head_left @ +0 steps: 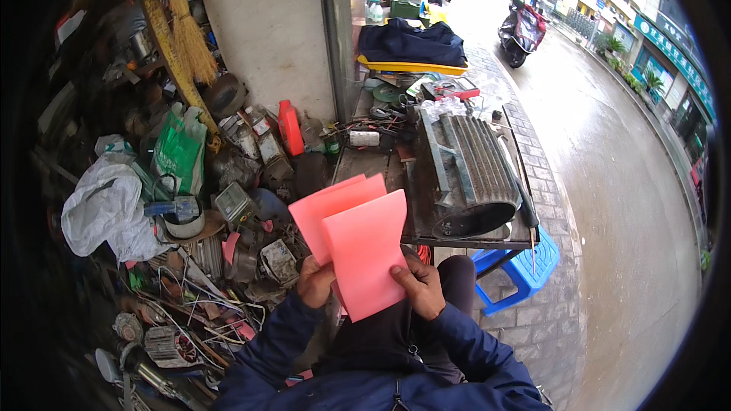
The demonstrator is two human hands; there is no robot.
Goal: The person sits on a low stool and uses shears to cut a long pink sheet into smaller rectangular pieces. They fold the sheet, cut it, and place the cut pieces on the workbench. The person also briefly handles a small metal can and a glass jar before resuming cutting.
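Over my lap I hold a pink sheet (365, 259) that looks like stiff paper, bent or layered into two upright flaps. The fingers of my left hand (315, 283) close round its lower left part, some of them hidden behind it. My right hand (422, 287) pinches the lower right edge, thumb in front. Whether it is one folded sheet or two separate ones I cannot tell. Just beyond my right hand, a ribbed metal motor housing (476, 167) lies on its side on the workbench (365, 164), its round open end toward me.
Scrap parts, wires and a stripped motor (171, 346) crowd the floor at left, with a white plastic bag (110, 209) and a green bag (180, 151). A blue stool (525, 270) stands under the bench's right side. A covered scooter (522, 33) is on the wet street.
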